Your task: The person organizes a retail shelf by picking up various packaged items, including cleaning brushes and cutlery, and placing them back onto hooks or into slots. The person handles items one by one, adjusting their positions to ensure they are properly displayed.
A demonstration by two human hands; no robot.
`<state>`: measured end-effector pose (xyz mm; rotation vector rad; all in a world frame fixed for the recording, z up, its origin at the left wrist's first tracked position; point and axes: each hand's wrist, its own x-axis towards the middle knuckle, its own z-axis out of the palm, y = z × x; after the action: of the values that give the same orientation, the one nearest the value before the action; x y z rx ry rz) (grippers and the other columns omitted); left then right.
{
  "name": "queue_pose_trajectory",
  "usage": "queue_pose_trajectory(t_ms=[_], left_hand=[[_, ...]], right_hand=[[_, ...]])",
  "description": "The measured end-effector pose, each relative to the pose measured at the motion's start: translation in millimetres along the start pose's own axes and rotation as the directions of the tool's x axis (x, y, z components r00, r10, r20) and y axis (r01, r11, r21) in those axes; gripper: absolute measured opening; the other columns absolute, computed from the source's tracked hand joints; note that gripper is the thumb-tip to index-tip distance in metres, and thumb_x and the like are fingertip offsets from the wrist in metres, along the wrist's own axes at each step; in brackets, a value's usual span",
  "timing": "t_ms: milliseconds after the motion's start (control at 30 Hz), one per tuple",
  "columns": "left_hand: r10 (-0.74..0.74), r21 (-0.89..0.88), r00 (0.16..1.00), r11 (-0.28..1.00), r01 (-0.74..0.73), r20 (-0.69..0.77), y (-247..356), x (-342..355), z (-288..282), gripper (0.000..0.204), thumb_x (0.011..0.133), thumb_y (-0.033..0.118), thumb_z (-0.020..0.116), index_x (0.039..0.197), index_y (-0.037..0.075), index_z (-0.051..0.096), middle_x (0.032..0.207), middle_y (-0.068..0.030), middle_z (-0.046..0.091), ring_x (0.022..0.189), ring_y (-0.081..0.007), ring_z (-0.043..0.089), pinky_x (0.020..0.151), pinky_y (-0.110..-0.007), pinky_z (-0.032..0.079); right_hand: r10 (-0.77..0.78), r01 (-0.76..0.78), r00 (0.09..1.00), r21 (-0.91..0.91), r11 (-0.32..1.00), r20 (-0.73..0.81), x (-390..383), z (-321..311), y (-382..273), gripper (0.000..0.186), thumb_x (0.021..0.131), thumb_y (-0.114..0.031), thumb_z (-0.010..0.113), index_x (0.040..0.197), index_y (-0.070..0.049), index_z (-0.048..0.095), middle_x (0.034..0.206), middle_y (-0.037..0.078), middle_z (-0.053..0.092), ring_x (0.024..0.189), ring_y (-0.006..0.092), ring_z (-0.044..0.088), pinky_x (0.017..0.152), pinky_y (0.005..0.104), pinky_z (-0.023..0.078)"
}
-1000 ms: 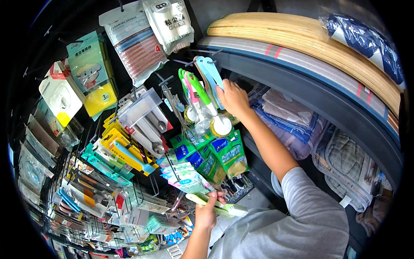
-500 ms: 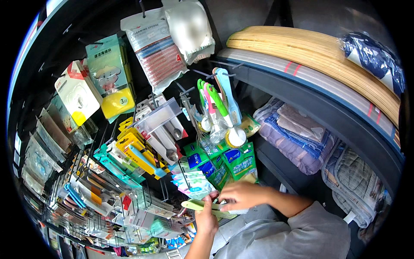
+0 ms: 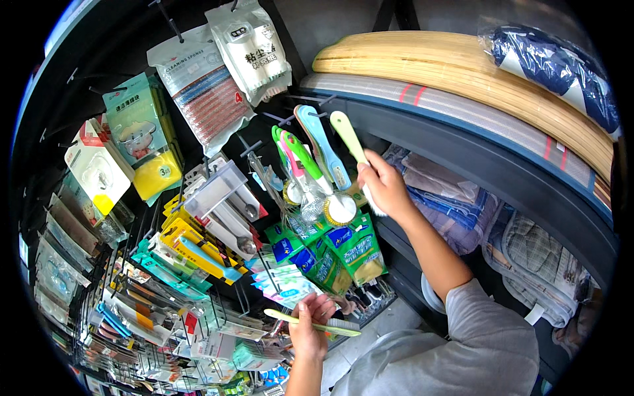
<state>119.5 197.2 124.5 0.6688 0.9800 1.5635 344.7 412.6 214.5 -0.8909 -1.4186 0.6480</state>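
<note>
My right hand (image 3: 384, 187) is raised and wrapped round a pale green brush (image 3: 347, 134) with white bristles; its handle end points up, close to a peg of the rack. Lower down, my left hand (image 3: 309, 330) keeps a second pale green brush (image 3: 282, 317) across the palm under the thumb, its bristle end pointing right. Just left of the raised brush hang blue-handled brushes (image 3: 323, 145). Beside those, a green-handled scrubber (image 3: 304, 158) with a round white head (image 3: 340, 208) and a pink-handled one (image 3: 297, 155) hang together.
Green packets (image 3: 360, 247) hang below the scrubbers. Sponge packs (image 3: 205, 92), yellow-carded tools (image 3: 198, 244) and several small goods fill pegs at left. On the right, a dark shelf (image 3: 462, 142) carries rolled mats (image 3: 462, 66); folded textiles (image 3: 442, 198) lie beneath it.
My right hand has moved up and away from my left hand, carrying one brush up beside the hanging brushes. The left hand has stayed low with the other brush.
</note>
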Motion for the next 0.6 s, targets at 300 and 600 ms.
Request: queue_pose_trajectory(t_ms=[300, 600], left_hand=[[-0.052, 0.024, 0.997, 0.998, 0.050, 0.050, -3.8, -12.0, -4.2, 0.036, 0.096, 0.030, 0.053, 0.110, -0.003, 0.056, 0.105, -0.0196, 0.064, 0.092, -0.0300, 0.066, 0.083, -0.043, 0.054], [-0.050, 0.055, 0.999, 0.997, 0.048, 0.019, -8.4, -10.6, -7.1, 0.030, 0.095, 0.027, 0.055, 0.097, -0.003, 0.060, 0.097, -0.0173, 0.066, 0.087, -0.0287, 0.066, 0.083, -0.041, 0.053]], right_hand=[[-0.446, 0.251, 0.875, -0.613, 0.749, -0.187, 25.0, 18.7, 0.4, 0.039, 0.094, -0.026, 0.051, 0.129, -0.010, 0.052, 0.097, 0.017, 0.054, 0.094, 0.0381, 0.054, 0.081, 0.0458, 0.045], [-0.467, 0.176, 0.859, -0.738, 0.651, -0.208, 43.1, 37.6, 11.8, 0.039, 0.090, -0.027, 0.057, 0.126, -0.012, 0.054, 0.097, 0.013, 0.054, 0.094, 0.0346, 0.055, 0.077, 0.0445, 0.048]])
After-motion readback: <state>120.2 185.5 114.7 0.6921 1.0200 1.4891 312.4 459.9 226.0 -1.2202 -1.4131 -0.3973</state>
